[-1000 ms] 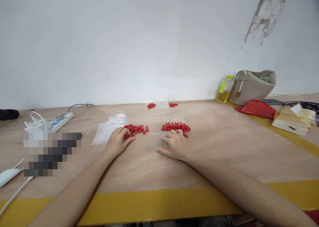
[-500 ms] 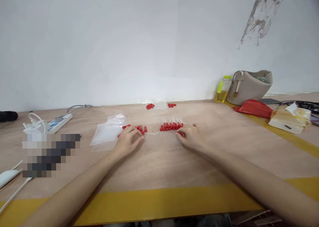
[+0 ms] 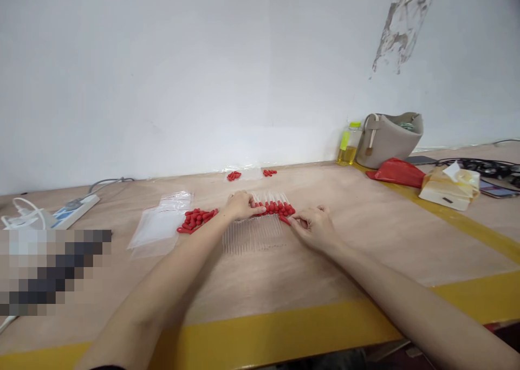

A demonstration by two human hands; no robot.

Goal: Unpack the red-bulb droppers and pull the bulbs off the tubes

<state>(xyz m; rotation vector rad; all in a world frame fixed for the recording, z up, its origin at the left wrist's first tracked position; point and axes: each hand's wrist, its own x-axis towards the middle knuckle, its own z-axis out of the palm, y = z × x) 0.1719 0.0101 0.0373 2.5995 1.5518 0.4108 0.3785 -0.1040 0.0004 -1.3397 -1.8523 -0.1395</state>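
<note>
My right hand (image 3: 314,226) pinches a red rubber bulb (image 3: 285,220) between thumb and fingers, at the right end of a row of thin clear glass tubes (image 3: 249,236). Just beyond that row lie droppers with red bulbs (image 3: 276,208), side by side, their clear stems (image 3: 270,196) pointing to the wall. My left hand (image 3: 240,205) is closed at the left end of these droppers, thumb against the bulbs; what its fingers hold is hidden. A pile of loose red bulbs (image 3: 197,218) lies left of it, beside clear zip bags (image 3: 156,224).
More red bulbs (image 3: 234,176) lie near the wall on a clear bag (image 3: 252,173). At the right stand a bottle of yellow liquid (image 3: 347,152) and a grey bag (image 3: 390,142), near a red pouch (image 3: 396,173) and a crumpled paper packet (image 3: 450,188). A power strip (image 3: 79,210) lies left.
My left hand has moved from the loose bulbs rightward to the droppers. My right hand now has a red bulb showing in its fingertips. The view has shifted slightly right.
</note>
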